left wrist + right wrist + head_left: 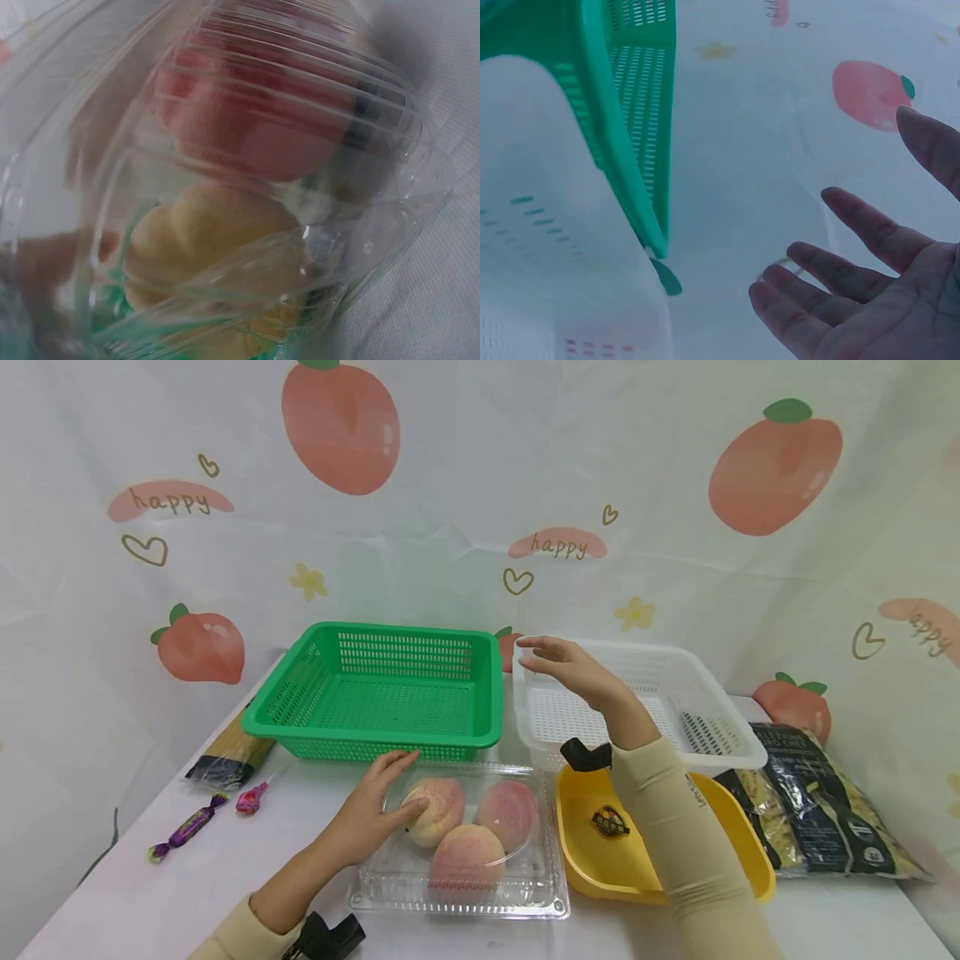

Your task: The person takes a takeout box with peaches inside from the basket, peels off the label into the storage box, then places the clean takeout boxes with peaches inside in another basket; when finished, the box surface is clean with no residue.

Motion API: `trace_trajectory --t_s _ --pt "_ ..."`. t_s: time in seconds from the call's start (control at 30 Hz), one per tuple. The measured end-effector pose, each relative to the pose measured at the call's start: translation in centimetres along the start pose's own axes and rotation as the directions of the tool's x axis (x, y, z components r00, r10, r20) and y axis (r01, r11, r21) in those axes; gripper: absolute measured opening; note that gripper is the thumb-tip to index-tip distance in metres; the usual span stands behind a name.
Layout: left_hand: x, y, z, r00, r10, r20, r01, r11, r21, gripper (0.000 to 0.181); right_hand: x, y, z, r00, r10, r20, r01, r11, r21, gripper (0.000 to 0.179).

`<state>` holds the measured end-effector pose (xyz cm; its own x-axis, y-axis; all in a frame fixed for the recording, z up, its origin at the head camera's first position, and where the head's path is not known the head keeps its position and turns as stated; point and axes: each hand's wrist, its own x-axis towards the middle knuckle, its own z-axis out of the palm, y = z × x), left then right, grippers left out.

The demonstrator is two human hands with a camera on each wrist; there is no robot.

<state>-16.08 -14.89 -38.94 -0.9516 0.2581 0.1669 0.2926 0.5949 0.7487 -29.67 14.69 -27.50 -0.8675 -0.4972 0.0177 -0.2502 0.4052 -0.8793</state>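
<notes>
In the head view, a clear plastic clamshell box [525,868] holds three pink-and-yellow peaches [435,810]. My left hand [371,814] is at its left rear side, thumb reaching over the lid and fingers stretched toward the back edge. Through the ribbed plastic, the left wrist view shows a red peach [255,120] and a paler peach [202,240] up close. My right hand [573,668] is raised over the white basket [705,693], holding nothing. Its fingers are spread and slightly bent in the right wrist view, beside the green basket [641,142].
The green basket [258,722] stands at the back left. A yellow basin [607,872] with a dark label sits under my right forearm. Bagged pasta [840,810] lies far right. On the left are a pasta packet [236,747], a purple wrapped candy [187,828] and a pink lollipop [251,798].
</notes>
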Motion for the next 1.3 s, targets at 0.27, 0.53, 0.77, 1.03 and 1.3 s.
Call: trace_trajectory --t_s 0.27,0.53,0.77,1.03,1.3 --pt "-0.1 0.0 0.0 1.0 0.009 0.0 -0.009 1.0 0.008 0.069 2.5 -0.6 0.9 1.0 0.012 -0.021 -0.011 0.999 0.031 0.052" --pt "0.0 0.0 -0.1 1.0 0.005 0.0 -0.005 1.0 0.006 0.069 5.1 -1.1 2.2 0.997 0.044 -0.063 -0.033 0.987 0.157 0.049" --pt "0.0 0.0 -0.1 1.0 0.006 0.001 -0.006 1.0 0.007 0.069 7.1 -0.9 3.4 0.987 0.09 -0.133 -0.031 0.917 0.397 0.049" --pt "0.0 -0.1 -0.1 1.0 0.004 0.001 -0.004 1.0 0.001 0.069 9.2 -0.1 5.3 0.945 0.216 -0.246 -0.052 0.84 0.541 0.051" --pt "0.0 -0.2 -0.1 1.0 0.009 0.004 -0.009 1.0 0.0 0.069 10.1 1.1 6.5 0.875 0.336 -0.349 -0.111 0.841 0.53 0.059"
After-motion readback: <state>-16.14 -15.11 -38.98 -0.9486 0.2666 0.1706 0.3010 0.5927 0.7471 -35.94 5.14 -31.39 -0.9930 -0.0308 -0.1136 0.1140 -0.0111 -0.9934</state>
